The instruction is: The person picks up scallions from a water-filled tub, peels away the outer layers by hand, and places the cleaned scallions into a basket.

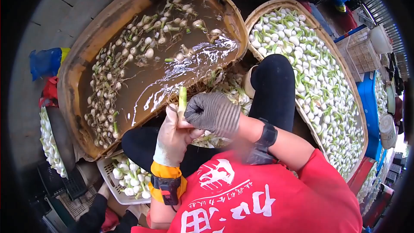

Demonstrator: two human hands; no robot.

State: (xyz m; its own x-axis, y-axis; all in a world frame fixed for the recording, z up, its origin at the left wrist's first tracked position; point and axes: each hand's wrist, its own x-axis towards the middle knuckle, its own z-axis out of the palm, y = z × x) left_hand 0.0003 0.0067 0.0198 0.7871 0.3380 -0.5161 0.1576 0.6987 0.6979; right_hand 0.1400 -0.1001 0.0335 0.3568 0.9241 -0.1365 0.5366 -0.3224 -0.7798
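Note:
In front of my lap, my left hand [171, 137], in a whitish glove, is closed around a fresh garlic bulb, whose cut green stalk [183, 97] points up between my hands. The bulb itself is mostly hidden by my fingers. My right hand [213, 112], in a grey ribbed glove, is curled closed against the stalk's right side. What its fingers hold, if anything, is hidden. Peeled scraps [235, 88] lie below my hands, between my knees.
A large tub [71, 82] of muddy water with unpeeled garlic [148, 53] lies ahead left. Another tub [254, 17] full of clean white garlic [310, 69] stands right. A white basket [110, 181] of peeled bulbs sits lower left, by another person's sleeve [92, 215].

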